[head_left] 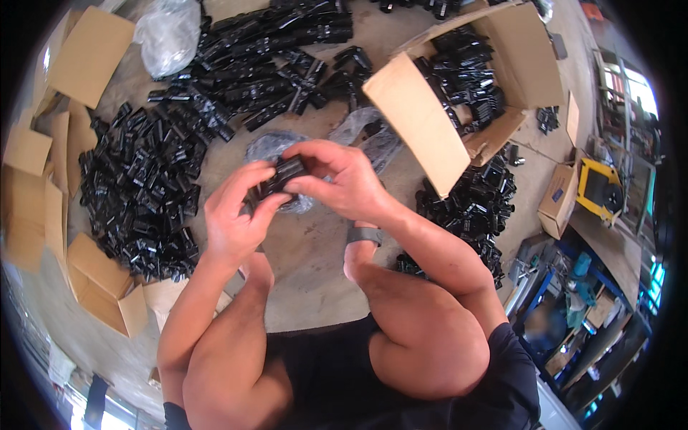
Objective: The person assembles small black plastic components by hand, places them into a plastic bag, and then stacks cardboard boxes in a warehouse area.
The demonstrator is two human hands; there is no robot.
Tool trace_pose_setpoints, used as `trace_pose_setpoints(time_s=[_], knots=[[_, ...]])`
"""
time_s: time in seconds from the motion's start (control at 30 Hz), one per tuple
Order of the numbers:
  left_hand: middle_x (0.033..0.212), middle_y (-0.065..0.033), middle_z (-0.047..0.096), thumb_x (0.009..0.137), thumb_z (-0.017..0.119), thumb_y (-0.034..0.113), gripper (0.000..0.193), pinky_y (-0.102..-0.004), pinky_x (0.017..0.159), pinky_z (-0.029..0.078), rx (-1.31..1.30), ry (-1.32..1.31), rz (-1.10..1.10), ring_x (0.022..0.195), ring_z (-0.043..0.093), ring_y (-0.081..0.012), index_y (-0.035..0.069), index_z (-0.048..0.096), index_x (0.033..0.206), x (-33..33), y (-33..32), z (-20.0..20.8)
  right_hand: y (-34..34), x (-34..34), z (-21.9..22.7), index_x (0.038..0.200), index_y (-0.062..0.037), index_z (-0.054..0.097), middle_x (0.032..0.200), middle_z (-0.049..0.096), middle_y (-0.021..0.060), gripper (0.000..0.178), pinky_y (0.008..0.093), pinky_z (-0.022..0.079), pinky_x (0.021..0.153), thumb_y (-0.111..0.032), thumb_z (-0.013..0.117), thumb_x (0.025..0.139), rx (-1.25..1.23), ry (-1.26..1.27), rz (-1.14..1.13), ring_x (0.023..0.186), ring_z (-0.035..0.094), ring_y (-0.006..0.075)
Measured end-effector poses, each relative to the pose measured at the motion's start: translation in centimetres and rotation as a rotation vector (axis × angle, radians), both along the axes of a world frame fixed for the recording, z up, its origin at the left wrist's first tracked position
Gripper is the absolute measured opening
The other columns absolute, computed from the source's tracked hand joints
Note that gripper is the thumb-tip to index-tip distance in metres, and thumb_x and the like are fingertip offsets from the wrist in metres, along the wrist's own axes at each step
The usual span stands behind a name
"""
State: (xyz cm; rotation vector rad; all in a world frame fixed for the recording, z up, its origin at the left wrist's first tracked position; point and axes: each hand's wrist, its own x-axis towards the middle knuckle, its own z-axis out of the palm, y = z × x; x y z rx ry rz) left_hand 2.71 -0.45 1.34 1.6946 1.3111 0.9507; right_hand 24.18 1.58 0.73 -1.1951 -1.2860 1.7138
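Note:
Between my two hands, above the floor in front of my feet, is a short black cylindrical part [290, 169]. My right hand [342, 175] pinches its right end between thumb and fingers. On the left side, the fingers of my left hand [240, 204] close round a dark piece [268, 188] at the other end; whether it is a separate part I cannot make out. Clear plastic bags [269, 145] lie on the floor just behind and below my hands.
A heap of small black parts [140, 186] spreads at left, with longer black pieces [272, 57] stacked at the back. An open cardboard box [527, 61] holding black parts stands at right, near another pile [469, 208]. A small carton [557, 201] sits beside a yellow frame [598, 188].

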Motion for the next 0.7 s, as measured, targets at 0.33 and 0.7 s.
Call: trace_pose_setpoints(time_s=[0.33,0.7], knots=[[0.112,-0.0132,0.072,0.090,0.075,-0.008,0.032,-0.0300,0.093,0.057,-0.537,-0.501,0.057,0.103,0.070,-0.0173,-0.004,0.063,0.119,-0.2,-1.4,-1.4,-1.3,0.1,-0.9,0.142,0.0033,0.054,0.121,0.068,0.0089,0.053,0.0285,0.055,0.094,0.001,0.073,0.093,-0.177,0.181,-0.042,0.109,0.065,0.0111],[0.121,-0.0168,0.070,0.091,0.076,-0.004,0.034,-0.0308,0.093,0.059,-0.375,-0.447,0.097,0.107,0.070,-0.0195,-0.004,0.062,0.122,-0.2,-1.8,-1.2,-1.3,-1.1,-0.2,0.132,0.0045,0.059,0.113,0.071,0.0066,0.040,0.0264,0.058,0.079,-0.007,0.073,0.096,-0.300,0.250,-0.099,0.097,0.067,0.0097]])
